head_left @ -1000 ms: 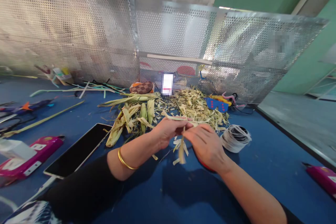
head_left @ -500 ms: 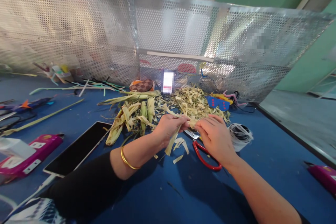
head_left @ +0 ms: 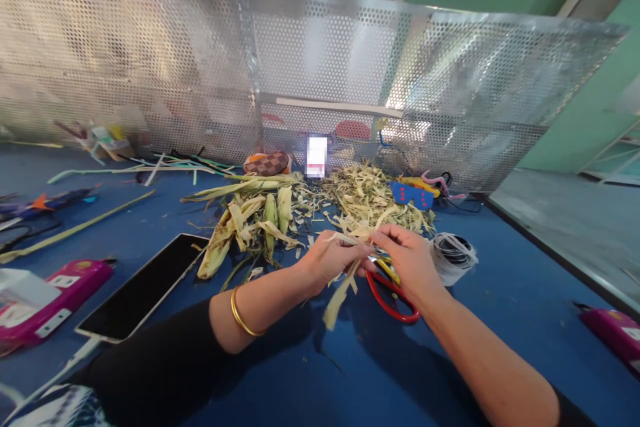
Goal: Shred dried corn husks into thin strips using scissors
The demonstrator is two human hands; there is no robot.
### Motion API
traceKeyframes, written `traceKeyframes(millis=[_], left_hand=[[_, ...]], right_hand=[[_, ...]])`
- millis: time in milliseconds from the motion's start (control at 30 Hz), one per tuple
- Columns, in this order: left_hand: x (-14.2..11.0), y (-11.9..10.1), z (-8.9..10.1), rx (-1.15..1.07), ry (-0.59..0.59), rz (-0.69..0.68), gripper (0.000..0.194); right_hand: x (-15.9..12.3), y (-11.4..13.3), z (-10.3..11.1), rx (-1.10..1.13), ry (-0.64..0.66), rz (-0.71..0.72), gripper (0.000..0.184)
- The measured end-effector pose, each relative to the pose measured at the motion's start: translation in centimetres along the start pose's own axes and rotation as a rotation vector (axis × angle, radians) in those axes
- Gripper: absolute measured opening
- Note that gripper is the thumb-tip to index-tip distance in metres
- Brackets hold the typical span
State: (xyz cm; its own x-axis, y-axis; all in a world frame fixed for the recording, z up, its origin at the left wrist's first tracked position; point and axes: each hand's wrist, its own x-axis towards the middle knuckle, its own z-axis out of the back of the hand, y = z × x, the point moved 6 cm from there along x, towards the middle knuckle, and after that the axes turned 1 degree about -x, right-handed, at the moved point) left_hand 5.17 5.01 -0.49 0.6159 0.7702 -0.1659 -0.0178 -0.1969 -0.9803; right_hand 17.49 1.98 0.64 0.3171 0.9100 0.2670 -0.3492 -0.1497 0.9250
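Observation:
Pale corn husk strips (head_left: 338, 300) hang from between my hands over the blue table. My left hand (head_left: 333, 259) pinches them, with one long strip drooping below its fingers. Close against it, my right hand (head_left: 406, 257) has its thumb and fingertips closed on the upper end of the husk. Beneath my right hand lie scissors with red handles (head_left: 395, 310), their blades largely hidden. A heap of shredded husk (head_left: 367, 197) is just beyond my hands. Whole corn husks (head_left: 273, 217) lie to the left of the heap.
A tablet (head_left: 143, 287) and a magenta power strip (head_left: 55, 300) lie at left. A roll of white and black cord (head_left: 454, 257) stands right of my right hand. Perforated metal panels (head_left: 325, 60) border the table's back; a blue cutout piece (head_left: 413, 195) lies before them.
Both hands have come lower and closer together, and my right hand's fingers have turned to a pinch. The hanging husk strip has swung lower. The view has shifted slightly.

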Motion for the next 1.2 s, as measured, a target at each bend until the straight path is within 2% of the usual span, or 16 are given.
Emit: traceKeyframes(millis=[100, 233, 333, 400, 500, 533, 667, 800, 867, 933, 1067, 1200], left_hand=[[0.0, 0.4, 0.3, -0.074, -0.059, 0.027, 0.016], [0.0, 0.8, 0.6, -0.164, -0.158, 0.057, 0.018], [0.1, 0.7, 0.7, -0.172, -0.167, 0.033, 0.020], [0.4, 0.5, 0.7, -0.138, -0.090, 0.015, 0.023], [0.9, -0.3, 1.0, -0.043, 0.137, 0.001, 0.031], [1.1, -0.6, 1.4, -0.015, 0.179, -0.002, 0.035], [1.5, -1.4, 3.3, -0.044, 0.188, 0.044, 0.032], [0.8, -1.1, 2.0, -0.049, 0.304, 0.073, 0.040], [0.7, -0.6, 1.5, 0.014, 0.276, 0.038, 0.039], [0.8, 0.1, 1.5, 0.034, 0.177, 0.039, 0.037], [1.0, 0.8, 1.5, 0.016, 0.118, 0.045, 0.035], [0.6, 0.3, 1.1, 0.063, 0.061, 0.022, 0.027]], right_hand=[[0.1, 0.4, 0.4, -0.137, -0.035, 0.079, 0.024], [0.2, 1.2, 0.1, -0.291, 0.103, 0.174, 0.027], [0.2, 1.6, -0.1, -0.449, 0.151, 0.225, 0.017], [0.1, 1.9, 0.1, -0.476, 0.130, 0.281, 0.013], [0.2, 2.5, 0.8, -0.424, 0.090, 0.364, 0.015], [0.3, 2.7, 1.2, -0.408, 0.080, 0.378, 0.015], [0.5, 3.4, 1.6, -0.374, 0.146, 0.397, 0.015], [0.1, 3.5, 0.6, -0.373, 0.279, 0.384, 0.013], [0.0, 3.2, 0.3, -0.402, 0.277, 0.361, 0.009], [0.0, 3.1, 0.4, -0.474, 0.223, 0.380, 0.004], [-0.1, 3.0, 0.4, -0.641, 0.188, 0.465, 0.010], [0.0, 3.0, 0.2, -0.507, 0.272, 0.446, 0.015]])
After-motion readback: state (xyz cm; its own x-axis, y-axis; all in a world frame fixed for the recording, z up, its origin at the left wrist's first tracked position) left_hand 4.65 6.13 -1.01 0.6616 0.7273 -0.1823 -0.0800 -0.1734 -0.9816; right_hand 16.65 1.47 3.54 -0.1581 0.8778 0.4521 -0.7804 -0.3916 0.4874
